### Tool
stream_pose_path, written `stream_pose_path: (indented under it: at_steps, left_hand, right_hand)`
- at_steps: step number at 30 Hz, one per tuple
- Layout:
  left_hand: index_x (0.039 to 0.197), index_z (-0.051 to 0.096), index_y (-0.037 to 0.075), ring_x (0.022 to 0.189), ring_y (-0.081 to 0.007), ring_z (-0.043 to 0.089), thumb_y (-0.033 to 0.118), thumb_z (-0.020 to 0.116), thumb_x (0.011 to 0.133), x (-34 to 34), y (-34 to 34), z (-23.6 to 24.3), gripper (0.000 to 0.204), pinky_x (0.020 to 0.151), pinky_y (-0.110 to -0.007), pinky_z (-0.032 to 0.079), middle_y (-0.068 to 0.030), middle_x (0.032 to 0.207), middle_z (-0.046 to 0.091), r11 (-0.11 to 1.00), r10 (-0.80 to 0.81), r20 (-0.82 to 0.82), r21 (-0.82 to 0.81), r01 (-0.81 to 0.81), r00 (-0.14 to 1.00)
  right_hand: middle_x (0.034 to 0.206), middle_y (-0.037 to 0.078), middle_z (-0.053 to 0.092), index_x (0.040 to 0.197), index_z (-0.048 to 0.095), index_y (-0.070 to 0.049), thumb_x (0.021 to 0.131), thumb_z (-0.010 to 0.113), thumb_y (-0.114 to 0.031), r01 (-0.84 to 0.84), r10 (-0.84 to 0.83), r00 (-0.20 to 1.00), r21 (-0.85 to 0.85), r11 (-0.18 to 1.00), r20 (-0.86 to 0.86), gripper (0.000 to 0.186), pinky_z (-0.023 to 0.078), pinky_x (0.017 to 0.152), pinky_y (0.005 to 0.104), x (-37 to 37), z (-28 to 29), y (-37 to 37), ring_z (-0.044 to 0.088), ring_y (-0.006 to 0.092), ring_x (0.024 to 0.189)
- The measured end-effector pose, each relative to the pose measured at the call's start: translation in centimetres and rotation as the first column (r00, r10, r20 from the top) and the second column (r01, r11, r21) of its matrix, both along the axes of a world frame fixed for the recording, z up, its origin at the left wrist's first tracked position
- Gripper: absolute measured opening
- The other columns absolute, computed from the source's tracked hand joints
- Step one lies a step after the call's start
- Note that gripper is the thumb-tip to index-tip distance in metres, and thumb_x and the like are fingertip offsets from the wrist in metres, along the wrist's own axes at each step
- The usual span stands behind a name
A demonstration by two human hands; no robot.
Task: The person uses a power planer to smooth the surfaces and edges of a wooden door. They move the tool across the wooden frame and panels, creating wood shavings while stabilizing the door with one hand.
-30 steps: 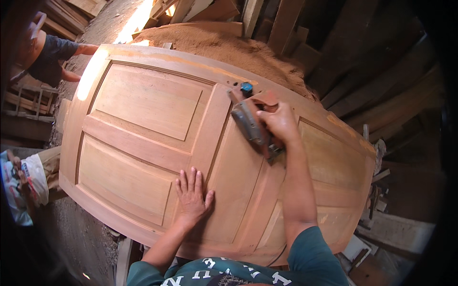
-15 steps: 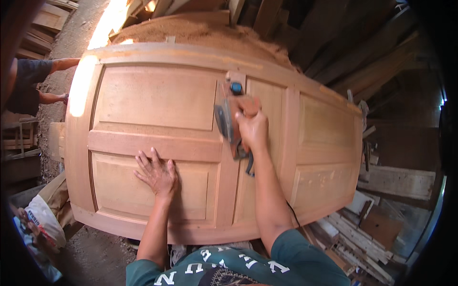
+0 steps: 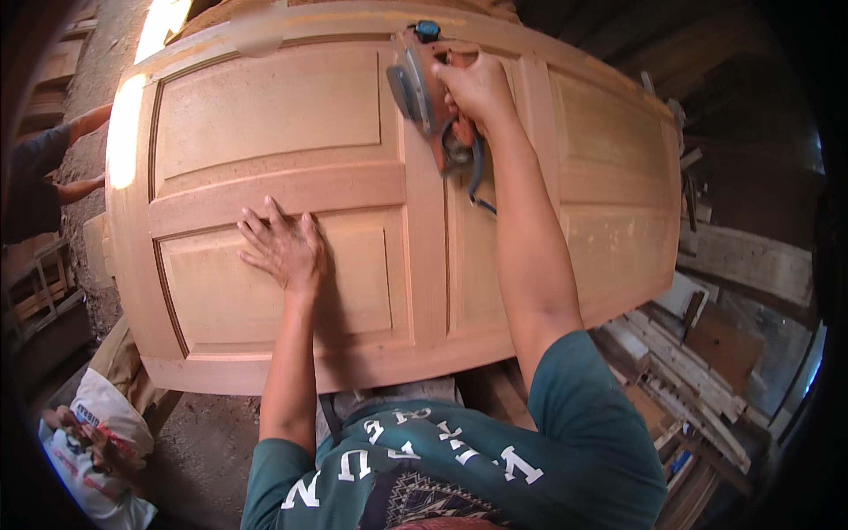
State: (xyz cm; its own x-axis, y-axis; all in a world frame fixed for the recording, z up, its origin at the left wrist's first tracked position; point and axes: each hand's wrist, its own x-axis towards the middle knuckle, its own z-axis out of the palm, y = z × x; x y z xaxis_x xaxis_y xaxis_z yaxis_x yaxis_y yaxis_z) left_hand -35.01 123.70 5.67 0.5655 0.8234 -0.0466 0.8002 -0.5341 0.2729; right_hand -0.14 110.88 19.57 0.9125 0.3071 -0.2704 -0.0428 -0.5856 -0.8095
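Note:
A pale reddish wooden panelled door (image 3: 265,106) lies flat across the middle. My right hand (image 3: 477,88) is wrapped round the handle of an orange and grey power sander (image 3: 415,97) with a blue knob and a dark cord, which sits on the middle stile near the door's far side. My left hand (image 3: 283,247) rests spread on the lower left panel, fingers apart, pressing on the wood with nothing in it.
Another person's arms (image 3: 84,124) reach to the door's left end. Bags and sacks (image 3: 97,442) lie at lower left. Scrap boards (image 3: 742,256) are piled at the right, and reddish sawdust (image 3: 477,11) lies beyond the door's far edge.
My right hand has pushed the sander away from me, toward the far edge. My left hand has shifted leftward and up the panel. The view has turned and shifted.

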Motion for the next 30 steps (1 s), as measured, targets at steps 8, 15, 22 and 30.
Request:
stream_pose_path:
  at_steps: [8,15,22,30]
  left_hand:
    - [0.173,0.026,0.009,0.167,-0.0465,0.008,0.054,0.053,0.108,-2.0,1.6,-0.7,0.083,0.123,-0.08,0.006,-0.0265,0.18,0.013,0.988,-0.124,0.011,0.098,0.122,0.992]
    - [0.156,0.05,0.005,0.157,-0.0512,0.032,0.033,0.066,0.103,-11.6,0.4,6.7,0.063,0.119,-0.07,0.032,-0.0277,0.169,0.037,0.856,-0.467,0.305,-0.08,0.511,0.83]
    - [0.139,0.062,0.002,0.121,-0.0445,0.065,0.023,0.069,0.099,-25.1,1.4,15.0,0.046,0.105,-0.052,0.052,-0.0241,0.13,0.068,0.589,-0.542,0.347,-0.493,0.64,0.766]
    - [0.161,0.05,0.007,0.149,-0.0442,0.05,0.046,0.063,0.105,-41.9,-0.4,7.6,0.07,0.124,-0.048,0.04,-0.0265,0.162,0.052,0.259,-0.595,0.041,-0.936,0.24,0.803]
  right_hand:
    - [0.121,0.017,0.078,0.137,0.064,0.005,0.097,0.079,-0.014,0.044,-0.041,0.998,0.086,0.995,-0.039,0.047,0.057,0.097,0.0377,-26.5,2.9,-13.5,0.074,0.0246,0.114]
    - [0.085,0.004,0.068,0.125,0.068,-0.001,0.096,0.079,-0.007,0.396,-0.352,0.864,0.054,0.917,-0.359,0.032,0.043,0.045,0.0265,-42.2,4.8,-22.8,0.056,0.0095,0.056]
    - [0.076,0.009,0.065,0.129,0.066,-0.003,0.098,0.077,-0.012,0.524,-0.442,0.833,0.221,0.822,-0.331,0.035,0.052,0.044,0.0354,-41.5,5.6,-23.7,0.062,0.0195,0.058]
    - [0.082,0.002,0.059,0.123,0.062,-0.002,0.103,0.072,-0.012,0.578,-0.478,0.816,0.429,0.694,-0.326,0.025,0.051,0.055,0.0279,-38.8,7.2,-21.6,0.057,0.0123,0.063]
